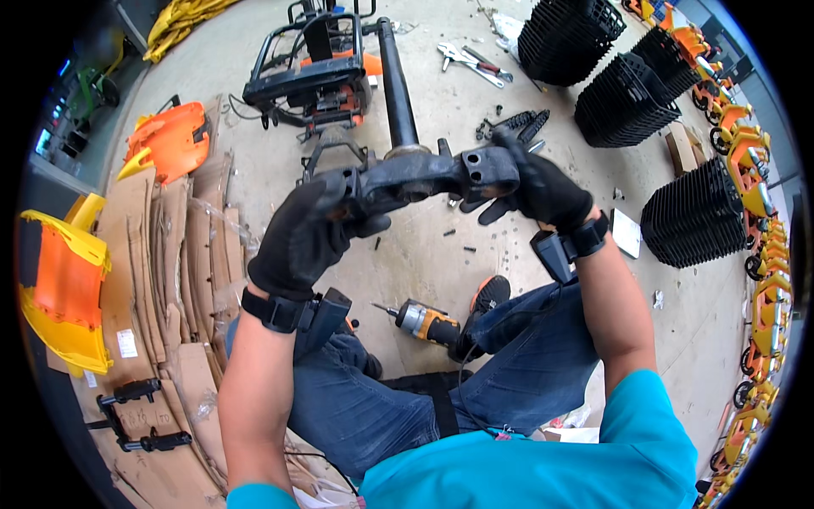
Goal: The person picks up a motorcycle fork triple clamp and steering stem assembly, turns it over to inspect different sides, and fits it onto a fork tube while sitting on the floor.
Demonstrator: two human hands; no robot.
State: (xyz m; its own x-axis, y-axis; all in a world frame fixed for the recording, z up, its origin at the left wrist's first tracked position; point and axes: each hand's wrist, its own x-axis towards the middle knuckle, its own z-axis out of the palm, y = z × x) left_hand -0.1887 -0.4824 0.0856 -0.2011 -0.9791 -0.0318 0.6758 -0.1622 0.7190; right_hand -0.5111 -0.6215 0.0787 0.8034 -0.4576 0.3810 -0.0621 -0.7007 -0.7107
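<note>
Both my hands wear black gloves and grip a black T-shaped steering part (424,174). Its crossbar lies between my hands and its long black shaft (397,81) points away over the floor. My left hand (301,233) closes on the crossbar's left end. My right hand (543,191) closes on the blocky right end. A black wrist device is strapped on each forearm. A yellow and black power screwdriver (426,322) lies on the concrete between my knees.
A black and orange ride-on frame (309,76) stands ahead. Flattened cardboard (161,280) and orange and yellow body shells (68,288) lie at left. Stacks of black parts (695,216) and a row of small orange vehicles (763,254) line the right. Wrenches (471,61) and loose screws lie ahead.
</note>
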